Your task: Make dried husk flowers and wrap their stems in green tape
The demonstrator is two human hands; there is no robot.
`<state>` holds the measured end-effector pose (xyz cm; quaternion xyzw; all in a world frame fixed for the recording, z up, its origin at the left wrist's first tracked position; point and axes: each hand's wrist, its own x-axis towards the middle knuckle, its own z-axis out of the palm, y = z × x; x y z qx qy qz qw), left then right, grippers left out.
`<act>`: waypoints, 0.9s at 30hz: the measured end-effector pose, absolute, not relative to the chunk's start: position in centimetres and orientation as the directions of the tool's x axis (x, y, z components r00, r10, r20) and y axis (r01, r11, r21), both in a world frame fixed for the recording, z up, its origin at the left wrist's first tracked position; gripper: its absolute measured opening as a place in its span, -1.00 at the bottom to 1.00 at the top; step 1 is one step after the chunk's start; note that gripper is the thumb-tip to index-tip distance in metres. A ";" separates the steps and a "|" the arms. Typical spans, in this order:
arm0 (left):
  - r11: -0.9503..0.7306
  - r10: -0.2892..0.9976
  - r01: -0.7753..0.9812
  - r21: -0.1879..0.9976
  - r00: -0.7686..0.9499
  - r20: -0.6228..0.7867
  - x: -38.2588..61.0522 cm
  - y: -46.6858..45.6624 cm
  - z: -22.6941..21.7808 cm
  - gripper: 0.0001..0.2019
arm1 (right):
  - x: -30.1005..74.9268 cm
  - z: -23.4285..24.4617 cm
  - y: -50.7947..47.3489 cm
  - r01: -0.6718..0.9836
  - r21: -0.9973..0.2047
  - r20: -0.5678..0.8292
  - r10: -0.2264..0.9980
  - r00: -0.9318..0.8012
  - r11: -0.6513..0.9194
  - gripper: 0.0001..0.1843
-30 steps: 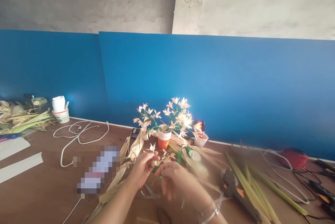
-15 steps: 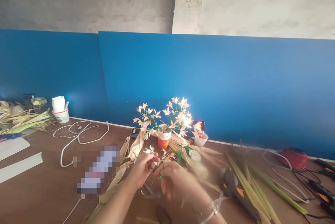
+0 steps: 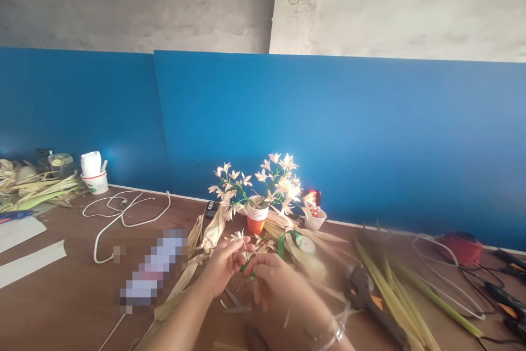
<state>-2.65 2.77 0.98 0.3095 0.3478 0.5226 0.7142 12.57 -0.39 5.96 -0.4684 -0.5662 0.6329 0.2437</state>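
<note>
In the head view, your left grip is narrowed to a pinch, with a pale corn-husk flower standing at the thumb and fingertips, above the tabletop and just in front of the stacked paper cups. Your right grip is close beside it, fingertips closed on a narrow green strip; whether that strip joins the flower, you cannot tell from here, because your fingers cover the spot.

Judge the flower as almost weightless and papery: its thin petals probably crease or split under a hard squeeze, so take hold low at the base and leave the tips free. The strip looks thin, limp and perhaps a little slick; hold it near its working end, with light tension. The dry corn husks nearby likely feel stiffer and brittle along their edges.
</note>
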 end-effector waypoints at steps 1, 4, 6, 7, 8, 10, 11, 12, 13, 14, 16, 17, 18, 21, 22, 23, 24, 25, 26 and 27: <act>0.258 0.964 -0.530 0.808 0.200 -0.177 -2.6 2.8 1.1 -0.79 | 12.5 5.9 -0.4 0.232 -0.942 -0.323 0.839 -0.438 -0.241 -0.81; 0.248 0.968 -0.535 0.808 0.174 -0.182 -2.3 2.7 1.3 -0.79 | 12.5 6.0 -0.6 0.260 -0.932 -0.342 0.850 -0.402 -0.252 -0.79; 0.244 0.969 -0.544 0.803 0.169 -0.179 -2.2 2.6 1.4 -0.81 | 12.4 6.2 -0.8 0.270 -0.927 -0.349 0.857 -0.379 -0.258 -0.80; 0.242 0.970 -0.549 0.800 0.169 -0.177 -2.2 2.6 1.4 -0.81 | 12.4 6.2 -0.9 0.274 -0.926 -0.352 0.856 -0.378 -0.260 -0.80; 0.241 0.970 -0.555 0.796 0.168 -0.176 -2.2 2.6 1.4 -0.82 | 12.4 6.3 -0.9 0.276 -0.925 -0.354 0.856 -0.377 -0.261 -0.80; 0.242 0.970 -0.573 0.783 0.164 -0.179 -2.2 2.6 1.3 -0.83 | 12.3 6.3 -1.0 0.274 -0.928 -0.346 0.859 -0.377 -0.254 -0.81; 0.244 0.970 -0.584 0.774 0.161 -0.184 -2.1 2.6 1.3 -0.84 | 12.3 6.4 -1.0 0.269 -0.930 -0.341 0.860 -0.379 -0.250 -0.82; 0.248 0.969 -0.594 0.765 0.158 -0.191 -2.1 2.5 1.3 -0.84 | 12.3 6.4 -1.0 0.266 -0.931 -0.341 0.857 -0.386 -0.251 -0.82; 0.253 0.968 -0.602 0.758 0.155 -0.199 -2.1 2.5 1.4 -0.84 | 12.3 6.4 -1.0 0.261 -0.932 -0.340 0.854 -0.395 -0.250 -0.82; 0.255 0.967 -0.607 0.753 0.152 -0.206 -2.0 2.5 1.4 -0.83 | 12.3 6.4 -1.0 0.253 -0.934 -0.339 0.849 -0.405 -0.252 -0.83; 0.254 0.967 -0.611 0.750 0.144 -0.210 -1.9 2.4 1.5 -0.82 | 12.4 6.4 -1.0 0.243 -0.934 -0.342 0.845 -0.411 -0.261 -0.82; 0.250 0.968 -0.612 0.750 0.138 -0.210 -1.8 2.4 1.6 -0.82 | 12.4 6.3 -1.0 0.250 -0.933 -0.343 0.851 -0.397 -0.260 -0.82; 0.246 0.969 -0.614 0.750 0.130 -0.211 -1.7 2.4 1.7 -0.81 | 12.3 6.2 -0.9 0.275 -0.927 -0.347 0.859 -0.377 -0.254 -0.81; 0.245 0.967 -0.618 0.747 0.103 -0.232 -1.5 2.5 1.7 -0.81 | 12.1 5.9 -0.8 0.404 -0.891 -0.351 0.878 -0.326 -0.206 -0.76; 0.248 0.966 -0.618 0.746 0.098 -0.239 -1.4 2.5 1.6 -0.81 | 12.0 5.8 -0.8 0.437 -0.881 -0.342 0.884 -0.320 -0.183 -0.74; 0.253 0.964 -0.618 0.745 0.099 -0.246 -1.4 2.5 1.6 -0.81 | 12.0 5.8 -0.9 0.457 -0.874 -0.332 0.888 -0.318 -0.163 -0.73; 0.258 0.963 -0.619 0.742 0.103 -0.250 -1.4 2.6 1.5 -0.81 | 11.9 5.8 -0.9 0.465 -0.872 -0.324 0.892 -0.315 -0.153 -0.73; 0.264 0.962 -0.622 0.737 0.108 -0.253 -1.4 2.6 1.5 -0.81 | 11.9 6.0 -1.0 0.462 -0.873 -0.324 0.892 -0.314 -0.155 -0.72; 0.268 0.960 -0.631 0.728 0.112 -0.257 -1.4 2.6 1.4 -0.82 | 11.9 6.1 -1.0 0.452 -0.875 -0.337 0.887 -0.316 -0.172 -0.71; 0.271 0.958 -0.646 0.714 0.111 -0.264 -1.5 2.6 1.4 -0.82 | 12.0 6.3 -1.1 0.436 -0.877 -0.362 0.874 -0.326 -0.201 -0.71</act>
